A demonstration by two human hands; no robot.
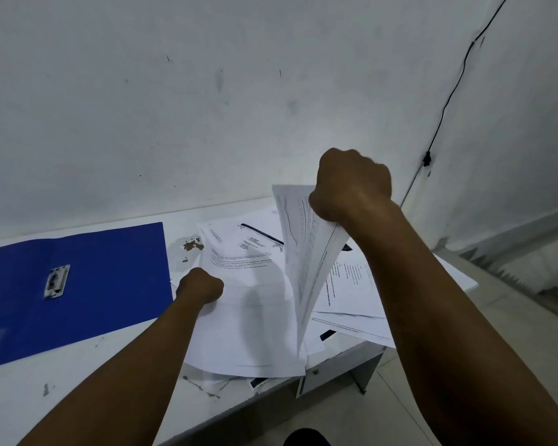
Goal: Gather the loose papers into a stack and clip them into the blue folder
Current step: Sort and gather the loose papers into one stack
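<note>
The blue folder (78, 284) lies open and flat on the left of the white table, its metal clip (57, 281) showing. Loose printed papers (252, 268) are spread in a messy pile to its right, some overhanging the table's front edge. My right hand (351, 185) is raised above the pile, shut on a bundle of several sheets (306, 272) that hangs down on edge. My left hand (202, 286) rests as a fist on the left edge of the top sheet, its fingers hidden.
The white table (45, 391) is scuffed, with chipped spots near its back edge (194, 244). A white wall rises right behind it. A black cable (445, 107) runs down the wall at the right. Tiled floor (509, 304) lies beyond the table's right end.
</note>
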